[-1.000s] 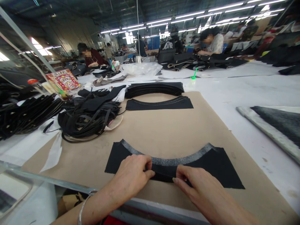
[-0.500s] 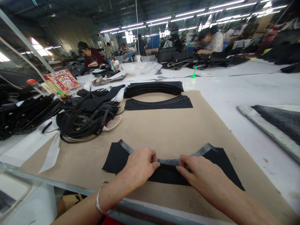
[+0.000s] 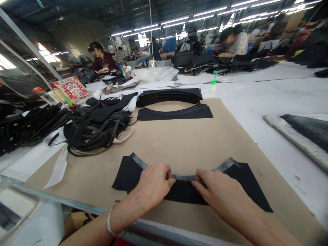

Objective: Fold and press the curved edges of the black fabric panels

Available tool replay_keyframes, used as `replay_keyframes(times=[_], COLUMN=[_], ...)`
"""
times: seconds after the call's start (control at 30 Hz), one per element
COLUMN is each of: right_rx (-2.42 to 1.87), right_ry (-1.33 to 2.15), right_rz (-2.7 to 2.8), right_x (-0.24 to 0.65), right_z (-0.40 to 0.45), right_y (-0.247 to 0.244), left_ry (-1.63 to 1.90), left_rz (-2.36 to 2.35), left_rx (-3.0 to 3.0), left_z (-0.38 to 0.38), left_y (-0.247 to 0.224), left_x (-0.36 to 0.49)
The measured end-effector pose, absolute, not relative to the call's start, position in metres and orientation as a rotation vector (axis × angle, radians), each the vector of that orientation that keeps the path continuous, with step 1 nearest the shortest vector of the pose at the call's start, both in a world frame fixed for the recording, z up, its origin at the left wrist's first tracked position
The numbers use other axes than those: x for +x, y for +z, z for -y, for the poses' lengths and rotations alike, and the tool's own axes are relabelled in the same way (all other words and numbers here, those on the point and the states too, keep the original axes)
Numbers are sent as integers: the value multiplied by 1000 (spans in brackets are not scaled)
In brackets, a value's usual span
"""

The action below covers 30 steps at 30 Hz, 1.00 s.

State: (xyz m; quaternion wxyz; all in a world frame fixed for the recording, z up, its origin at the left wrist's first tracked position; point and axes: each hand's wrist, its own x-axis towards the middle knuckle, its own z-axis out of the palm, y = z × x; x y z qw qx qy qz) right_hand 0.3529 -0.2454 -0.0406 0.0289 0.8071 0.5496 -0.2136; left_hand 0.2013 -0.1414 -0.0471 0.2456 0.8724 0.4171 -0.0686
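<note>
The left hand's (image 3: 155, 181) thumb and forefinger were pinched together on the wide, flat black piece with a concave upper edge (image 3: 187, 196), just below the fuzzy grey strip (image 3: 183, 177) lining its curve. The right hand (image 3: 217, 188) pinched the same black piece a little to the right, thumb and bent forefinger close together, and a dark raised fold ran between the two grips. The black piece lay near the front edge of a smooth brown sheet (image 3: 174, 140), its two ends spread flat beyond the hands. A silver-coloured bangle (image 3: 109, 220) circled the left wrist. Farther up the sheet lay a similar black panel with a curved, stitched-looking edge (image 3: 176, 114), and just behind it a neat stack of black panels (image 3: 169, 97). To their left sat a tangled heap of thin black strips (image 3: 97, 135). Beyond spread a white tabletop (image 3: 243, 92), with a small bright-green spout (image 3: 214, 79) and crumpled clear plastic (image 3: 155, 73). Farther back, a person in a dark red top (image 3: 104, 63) leaned over dark material.
</note>
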Motion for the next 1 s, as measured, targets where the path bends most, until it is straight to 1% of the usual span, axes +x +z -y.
replay_keyframes(times=[0.6,0.9,1.0], right_rx=[2504,2502,2497], right_ry=[-631,-724,-718], right_rz=[-1717,-1728,-1734], right_x=[343,334,331], right_z=[244,250,252], right_y=[-42,-40,-41], left_ry=[-169,-280,-314], left_rz=[-1165,-1187,-1184], left_rx=[2413,2507,2497], left_z=[140,151,153], left_y=[-43,-18,-17], left_x=[189,175,172])
